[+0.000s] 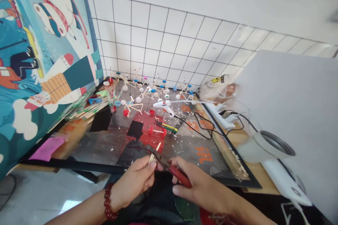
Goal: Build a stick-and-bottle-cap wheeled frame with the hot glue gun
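My left hand [141, 175], with a red bead bracelet [107, 200] at the wrist, pinches a few thin wooden sticks [155, 153] near the table's front edge. My right hand [194, 182] is wrapped round the red handles of a pair of pliers [179, 175]. Their dark metal jaws lie across the sticks, close to my left fingertips. Beyond my hands, a red piece with a white rod [157, 131] and a green and yellow cutter [169, 127] lie on the table. A white glue gun [165, 105] rests behind them.
Small stick models with coloured caps [153, 90] stand at the back before a wire grid. Loose sticks [89, 109], black sheets [135, 129] and a pink packet [47, 148] lie leftward. A power strip [223, 116], black cable and white fan [266, 146] are at right.
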`<state>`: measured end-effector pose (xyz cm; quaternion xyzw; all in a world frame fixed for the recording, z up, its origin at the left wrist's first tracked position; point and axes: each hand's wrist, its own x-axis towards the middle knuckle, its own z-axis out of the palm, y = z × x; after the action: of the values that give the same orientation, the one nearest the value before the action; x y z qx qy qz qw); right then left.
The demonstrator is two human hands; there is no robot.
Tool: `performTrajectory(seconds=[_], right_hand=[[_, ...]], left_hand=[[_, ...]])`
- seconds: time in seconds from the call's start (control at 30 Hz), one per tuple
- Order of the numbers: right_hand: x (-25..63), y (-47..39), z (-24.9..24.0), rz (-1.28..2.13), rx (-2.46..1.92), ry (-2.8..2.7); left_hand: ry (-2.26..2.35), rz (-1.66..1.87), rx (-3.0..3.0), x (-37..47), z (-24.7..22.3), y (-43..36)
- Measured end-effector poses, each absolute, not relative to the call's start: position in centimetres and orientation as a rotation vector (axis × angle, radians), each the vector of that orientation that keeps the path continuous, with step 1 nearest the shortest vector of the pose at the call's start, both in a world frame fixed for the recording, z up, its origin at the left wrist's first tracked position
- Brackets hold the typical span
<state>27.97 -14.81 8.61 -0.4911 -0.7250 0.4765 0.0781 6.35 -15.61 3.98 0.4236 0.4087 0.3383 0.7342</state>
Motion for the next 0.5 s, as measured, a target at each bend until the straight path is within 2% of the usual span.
performTrajectory(seconds=[0.17, 0.37, 0.5], right_hand=[[29.4, -12.8, 9.1, 1.560, -1.445, -2.004], [31.9, -9.8, 7.8, 1.368, -1.476, -1.925], [33.6, -8.6, 6.2, 1.268, -1.511, -1.947]], left_hand=[[0.789, 0.800, 0.924, 7.9, 5.6, -13.6], [0.743, 0.832, 0.887, 9.1, 6.2, -9.6], [0.748, 0.621, 1.025, 9.8, 5.8, -7.0]])
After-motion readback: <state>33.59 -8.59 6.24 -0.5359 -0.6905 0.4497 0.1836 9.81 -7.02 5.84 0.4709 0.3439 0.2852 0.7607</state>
